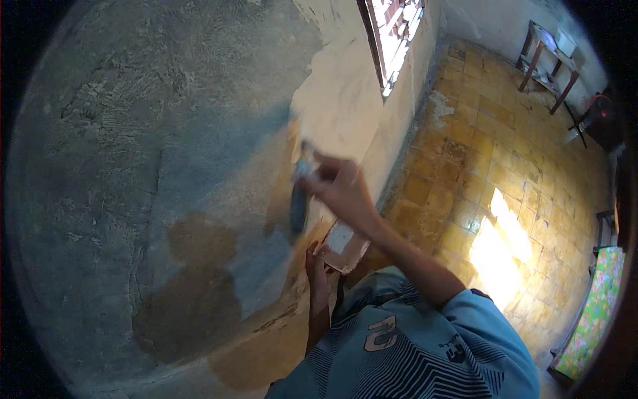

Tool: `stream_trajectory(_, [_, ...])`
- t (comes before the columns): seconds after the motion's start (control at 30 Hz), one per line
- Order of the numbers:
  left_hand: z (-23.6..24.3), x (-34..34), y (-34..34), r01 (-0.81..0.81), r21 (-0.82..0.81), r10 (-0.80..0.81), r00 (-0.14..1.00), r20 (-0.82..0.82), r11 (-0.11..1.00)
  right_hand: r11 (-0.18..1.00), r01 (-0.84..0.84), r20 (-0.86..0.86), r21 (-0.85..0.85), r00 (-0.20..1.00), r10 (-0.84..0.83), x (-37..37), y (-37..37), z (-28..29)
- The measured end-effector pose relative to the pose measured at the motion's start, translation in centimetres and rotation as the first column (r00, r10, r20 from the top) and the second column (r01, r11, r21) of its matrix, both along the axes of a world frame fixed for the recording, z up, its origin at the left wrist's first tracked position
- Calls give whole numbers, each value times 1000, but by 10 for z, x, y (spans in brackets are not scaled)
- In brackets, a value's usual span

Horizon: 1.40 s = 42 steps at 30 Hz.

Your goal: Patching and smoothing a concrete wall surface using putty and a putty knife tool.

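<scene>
My right hand (pixel 339 179) grips a motion-blurred trowel-like tool (pixel 299 206), its dark, long part pointing down against the wall (pixel 166 120). The wall is rough grey, with pale beige coating on its right part, and the tool is at the border between them. Below, my left hand (pixel 316 266) holds a small shallow tray or board (pixel 342 246) with white material on it and pale, smeared edges.
A barred window (pixel 392 33) is high in the wall. The yellow tiled floor (pixel 478 159) runs off rightward, with a sunlit patch. A small wooden table (pixel 531 53), dark objects (pixel 598 126) and a green floral-covered piece of furniture (pixel 591 312) line the far right.
</scene>
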<state>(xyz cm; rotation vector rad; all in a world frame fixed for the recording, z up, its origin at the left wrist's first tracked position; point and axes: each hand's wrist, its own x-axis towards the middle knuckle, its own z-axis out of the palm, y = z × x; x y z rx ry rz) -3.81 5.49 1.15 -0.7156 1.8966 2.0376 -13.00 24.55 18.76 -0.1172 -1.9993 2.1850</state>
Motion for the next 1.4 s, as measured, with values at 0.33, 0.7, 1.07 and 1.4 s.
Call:
stream_trajectory(0.33, [-27, 7, -22, 69, -10, -69, 995, -78, 998, 998, -47, -30, -43, 999, 45, 19, -64, -16])
stream_trajectory(0.7, [-6, 4, -19, 76, -78, -74, 997, 18, 994, 977, 213, -23, 32, 977, -212, -70, 30, -24])
stream_trajectory(1.07, [-50, -19, -39, 96, -13, -97, 995, -40, 995, 965, -259, -50, 26, 964, 260, 83, -41, -24])
stream_trajectory(1.4, [3, -52, 19, 77, 59, -66, 984, -168, 995, 424, -391, 226, 817, 893, 389, 111, 81, -84])
